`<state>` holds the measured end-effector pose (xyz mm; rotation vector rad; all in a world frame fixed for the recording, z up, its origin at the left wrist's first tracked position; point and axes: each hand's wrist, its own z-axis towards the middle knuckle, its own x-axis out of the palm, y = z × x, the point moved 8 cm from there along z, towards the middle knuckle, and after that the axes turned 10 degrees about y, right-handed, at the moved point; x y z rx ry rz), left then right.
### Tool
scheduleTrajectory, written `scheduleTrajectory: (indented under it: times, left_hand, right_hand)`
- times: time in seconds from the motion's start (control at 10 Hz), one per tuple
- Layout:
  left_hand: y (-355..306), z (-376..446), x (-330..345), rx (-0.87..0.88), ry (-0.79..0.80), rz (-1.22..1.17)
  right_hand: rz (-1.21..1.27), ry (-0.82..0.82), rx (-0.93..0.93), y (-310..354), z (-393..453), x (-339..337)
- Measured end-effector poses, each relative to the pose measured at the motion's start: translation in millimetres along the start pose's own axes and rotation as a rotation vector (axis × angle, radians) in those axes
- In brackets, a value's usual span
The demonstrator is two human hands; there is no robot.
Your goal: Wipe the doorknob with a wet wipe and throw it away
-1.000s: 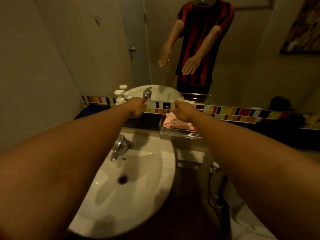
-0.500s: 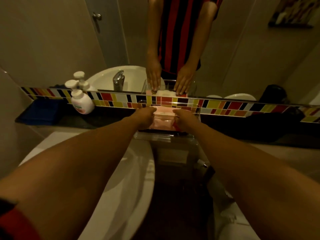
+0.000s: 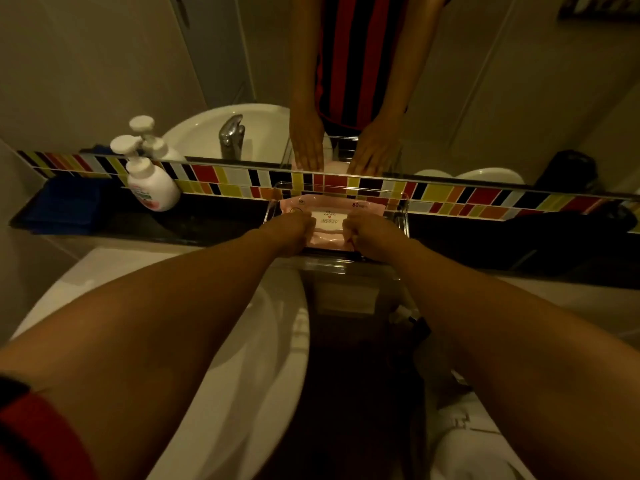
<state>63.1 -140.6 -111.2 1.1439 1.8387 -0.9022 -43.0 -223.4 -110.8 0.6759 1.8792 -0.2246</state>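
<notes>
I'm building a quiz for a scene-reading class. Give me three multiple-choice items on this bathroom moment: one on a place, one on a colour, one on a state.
1. Where does the wet wipe pack lie?
A. In the clear tray
B. In the sink
C. On the blue cloth

2. What colour is the pack?
A. Green
B. Pink
C. Black

3. How do the hands stand?
A. Both hang at the sides
B. One turns the faucet
C. Both rest on the pack

Key:
1. A, the tray's clear walls surround the pack on the dark ledge.
2. B, its wrapper is pink with a pale label.
3. C, the left hand and right hand each touch the pack's near edge, one on each side of the label.
</notes>
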Motion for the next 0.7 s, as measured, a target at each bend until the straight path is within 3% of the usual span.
scheduleTrajectory:
  times: [0.2,0.5,0.7]
  left_hand:
    - [3,10,-1,-0.059,0.012,-0.01]
    - [-2,6,-5,-0.051,0.03,0.03]
    - [14,-28,-42,-0.116,-0.102,-0.066]
  right_hand:
    - [-0.21,-0.03,-0.043,1,10,5]
    - [-0.234,0.025,0.018,4,10,5]
    - [-0.075,-0.103,0.021,22,1,-38]
